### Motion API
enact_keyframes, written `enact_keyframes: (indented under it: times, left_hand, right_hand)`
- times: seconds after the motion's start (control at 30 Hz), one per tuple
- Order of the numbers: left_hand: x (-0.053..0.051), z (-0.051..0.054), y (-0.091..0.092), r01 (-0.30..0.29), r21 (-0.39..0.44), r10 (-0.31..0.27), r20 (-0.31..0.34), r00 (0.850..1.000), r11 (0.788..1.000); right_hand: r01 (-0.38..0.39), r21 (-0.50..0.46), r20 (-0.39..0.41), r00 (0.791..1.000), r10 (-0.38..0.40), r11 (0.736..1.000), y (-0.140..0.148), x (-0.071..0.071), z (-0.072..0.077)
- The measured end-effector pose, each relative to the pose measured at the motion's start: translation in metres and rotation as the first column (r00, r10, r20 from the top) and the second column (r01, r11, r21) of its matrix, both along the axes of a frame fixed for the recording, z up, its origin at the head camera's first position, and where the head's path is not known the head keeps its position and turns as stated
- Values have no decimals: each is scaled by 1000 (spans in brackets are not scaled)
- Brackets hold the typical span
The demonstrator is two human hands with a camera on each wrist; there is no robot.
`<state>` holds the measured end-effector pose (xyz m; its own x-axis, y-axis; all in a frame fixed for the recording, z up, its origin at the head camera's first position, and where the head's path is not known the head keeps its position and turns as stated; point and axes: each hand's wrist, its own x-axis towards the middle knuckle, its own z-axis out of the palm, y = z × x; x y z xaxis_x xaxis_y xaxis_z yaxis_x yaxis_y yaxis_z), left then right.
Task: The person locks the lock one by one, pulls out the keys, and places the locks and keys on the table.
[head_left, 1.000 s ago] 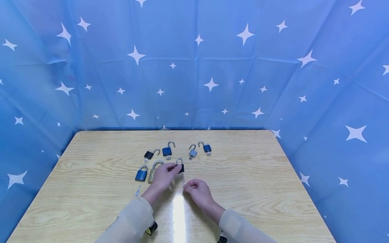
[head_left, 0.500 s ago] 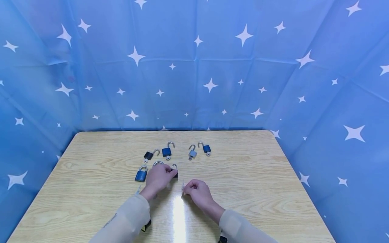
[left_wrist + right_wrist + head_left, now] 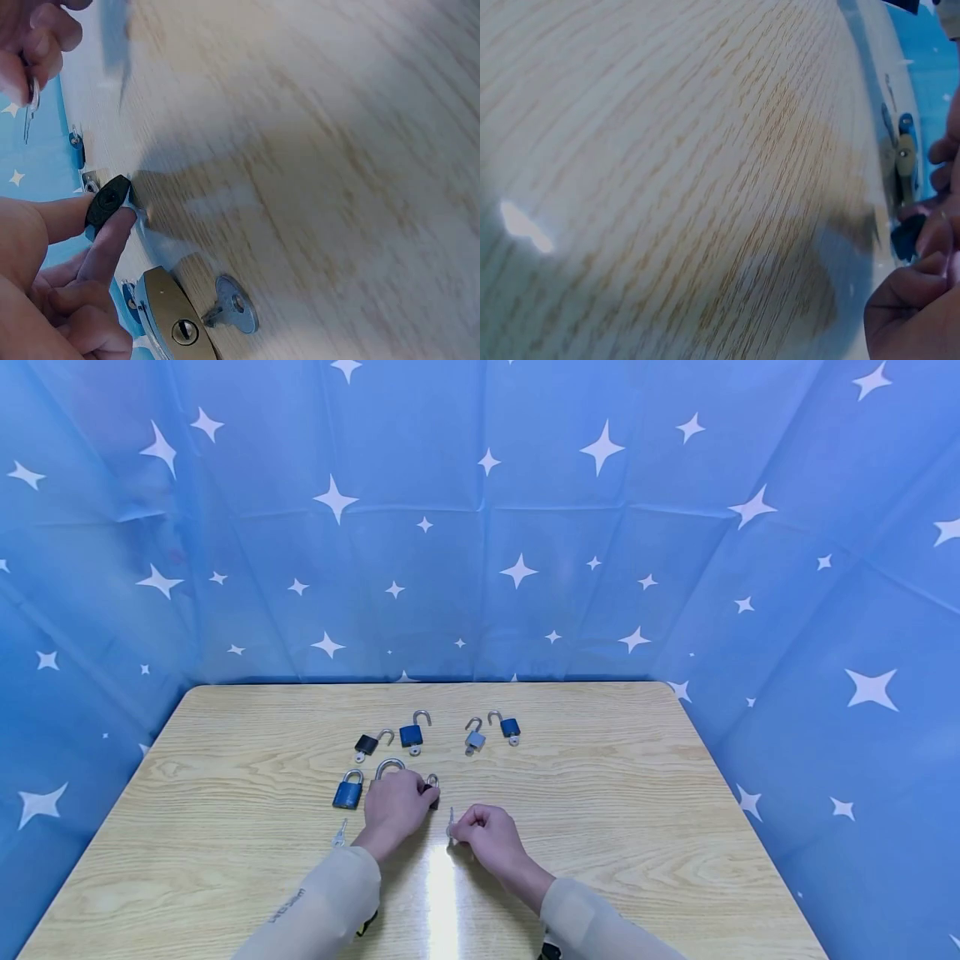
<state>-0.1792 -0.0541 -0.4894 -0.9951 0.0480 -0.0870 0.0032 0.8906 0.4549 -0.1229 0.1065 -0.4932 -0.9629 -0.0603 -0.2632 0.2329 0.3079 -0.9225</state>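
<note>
Between thumb and fingers, my left hand (image 3: 395, 802) pinches a small black padlock (image 3: 109, 201) whose shackle is closed. Its keyhole end faces the left wrist camera. To the right, my right hand (image 3: 487, 839) pinches a small silver key (image 3: 451, 822), held apart from the padlock. Just beyond my left hand is a large brass padlock (image 3: 176, 315), its body mostly covered by that hand in the head view. A silver key (image 3: 236, 304) lies beside its keyhole end. Left of it are a closed blue padlock (image 3: 347, 795) and another key (image 3: 340, 833).
Along the back of the wooden table (image 3: 637, 793) lie padlocks with open shackles and keys in them: black (image 3: 367, 744), blue (image 3: 411, 735), grey (image 3: 476, 740) and blue (image 3: 511, 727). A blue star-patterned curtain (image 3: 480, 568) hangs behind the table.
My left hand has carried the black padlock left and nearer to me, lower toward the table. My right hand has stayed almost in place with its key.
</note>
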Motion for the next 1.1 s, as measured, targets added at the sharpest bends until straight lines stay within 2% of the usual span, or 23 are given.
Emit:
enact_keyframes:
  times: [0.37,0.77,0.93,1.1]
  left_hand:
    - [1,-1,1,0,-130,-8,-56,998,992]
    - [1,-9,-2,8,-190,-24,-83,996,982]
    - [1,-8,-4,23,-174,-39,-89,995,985]
    - [0,-3,-11,32,-128,-48,-125,991,991]
  right_hand:
    - [-3,22,-7,1000,3,1000,0,1,0]
    - [-14,33,1,1000,14,999,0,1,-2]
    - [-20,35,-4,1000,20,999,-2,1,-4]
    - [-28,53,-10,1000,29,998,-3,0,-4]
